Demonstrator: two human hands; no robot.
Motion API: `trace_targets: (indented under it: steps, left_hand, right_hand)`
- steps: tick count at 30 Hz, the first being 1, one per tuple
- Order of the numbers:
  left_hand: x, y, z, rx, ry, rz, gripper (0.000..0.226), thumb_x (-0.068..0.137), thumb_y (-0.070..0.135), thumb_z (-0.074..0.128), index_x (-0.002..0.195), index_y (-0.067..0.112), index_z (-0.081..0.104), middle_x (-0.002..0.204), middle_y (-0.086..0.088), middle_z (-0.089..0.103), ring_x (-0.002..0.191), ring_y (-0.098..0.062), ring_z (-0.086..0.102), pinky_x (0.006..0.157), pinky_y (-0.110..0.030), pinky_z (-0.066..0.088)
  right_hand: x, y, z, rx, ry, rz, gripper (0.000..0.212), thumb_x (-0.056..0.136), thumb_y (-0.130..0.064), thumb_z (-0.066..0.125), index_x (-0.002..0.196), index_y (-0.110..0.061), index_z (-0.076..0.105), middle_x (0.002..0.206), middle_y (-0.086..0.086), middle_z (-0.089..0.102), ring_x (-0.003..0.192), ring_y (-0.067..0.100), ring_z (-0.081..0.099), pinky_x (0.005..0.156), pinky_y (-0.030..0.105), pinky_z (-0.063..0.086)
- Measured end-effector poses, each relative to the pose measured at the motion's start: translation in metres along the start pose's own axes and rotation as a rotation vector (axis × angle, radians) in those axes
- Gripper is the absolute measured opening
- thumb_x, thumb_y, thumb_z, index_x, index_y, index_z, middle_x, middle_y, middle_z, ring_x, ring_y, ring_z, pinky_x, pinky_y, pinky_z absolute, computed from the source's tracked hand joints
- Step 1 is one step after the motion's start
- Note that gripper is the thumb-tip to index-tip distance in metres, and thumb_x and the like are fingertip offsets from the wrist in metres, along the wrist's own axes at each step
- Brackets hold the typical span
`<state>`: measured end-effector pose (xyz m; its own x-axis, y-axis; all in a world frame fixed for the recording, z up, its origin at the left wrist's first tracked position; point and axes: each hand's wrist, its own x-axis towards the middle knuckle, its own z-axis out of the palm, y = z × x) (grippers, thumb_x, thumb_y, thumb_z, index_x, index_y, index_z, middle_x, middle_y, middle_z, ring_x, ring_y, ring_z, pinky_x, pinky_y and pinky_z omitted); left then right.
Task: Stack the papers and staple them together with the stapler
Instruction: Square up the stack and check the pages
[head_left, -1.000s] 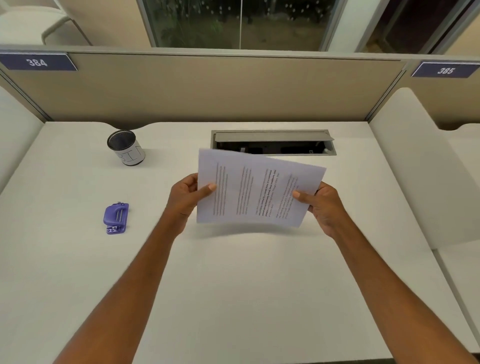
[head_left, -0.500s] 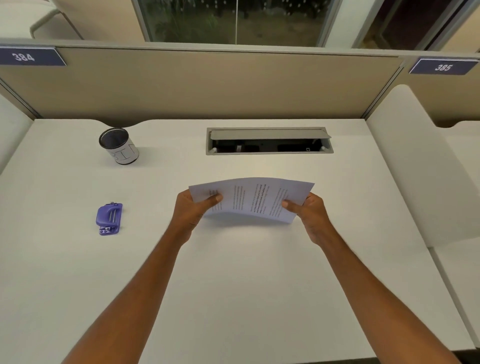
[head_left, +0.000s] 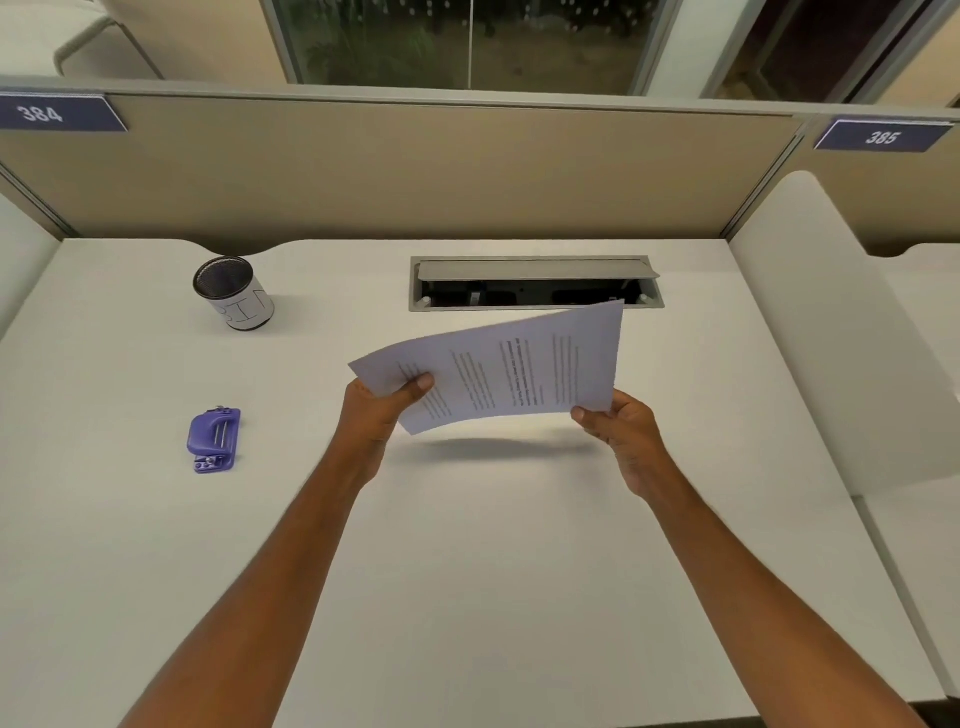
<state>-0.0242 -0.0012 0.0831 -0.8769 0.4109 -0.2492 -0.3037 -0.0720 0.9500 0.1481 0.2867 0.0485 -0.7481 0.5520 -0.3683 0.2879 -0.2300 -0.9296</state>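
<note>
Soft overhead light (edges bowed)

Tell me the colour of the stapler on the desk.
Purple, with silver metal parts: the stapler, seen best in the head view.

A dark blue sign (head_left: 57, 113) on the left of the partition's top edge reads "384". A matching sign (head_left: 881, 136) on the right reads "385". The papers (head_left: 511, 371) carry printed columns of text, too small to read.

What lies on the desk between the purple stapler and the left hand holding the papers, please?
Nothing: in the head view, only bare white desk separates the stapler from the left hand.
</note>
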Motion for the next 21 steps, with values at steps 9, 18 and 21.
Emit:
trace_targets:
  steps: [9,18,21]
  left_hand:
    - [-0.006,-0.006,0.022,-0.276,-0.023,-0.074,0.041,0.101,0.006,0.072,0.131,0.033,0.07,0.134,-0.005,0.076,0.128,-0.029,0.071,0.104,-0.06,0.06]
    - [-0.022,-0.03,0.035,-0.41,0.034,-0.181,0.041,0.101,0.007,0.073,0.134,0.031,0.07,0.14,-0.008,0.075,0.13,-0.028,0.069,0.106,-0.059,0.058]
    - [-0.019,-0.026,0.016,-0.328,0.06,-0.205,0.022,0.099,0.012,0.075,0.119,0.021,0.075,0.124,-0.007,0.079,0.121,-0.029,0.07,0.106,-0.051,0.058]
  right_hand:
    - [-0.007,-0.013,0.047,0.48,-0.127,0.059,0.04,0.099,-0.005,0.072,0.135,-0.019,0.067,0.134,0.012,0.075,0.122,0.03,0.07,0.114,0.054,0.053]
    - [-0.008,-0.034,0.063,0.491,-0.135,-0.02,0.056,0.098,0.005,0.071,0.146,-0.024,0.062,0.144,0.012,0.072,0.132,0.034,0.069,0.107,0.055,0.059]
    - [-0.011,-0.041,0.056,0.411,-0.111,-0.028,0.048,0.095,0.005,0.074,0.133,-0.023,0.068,0.137,0.01,0.076,0.13,0.037,0.071,0.106,0.055,0.059]
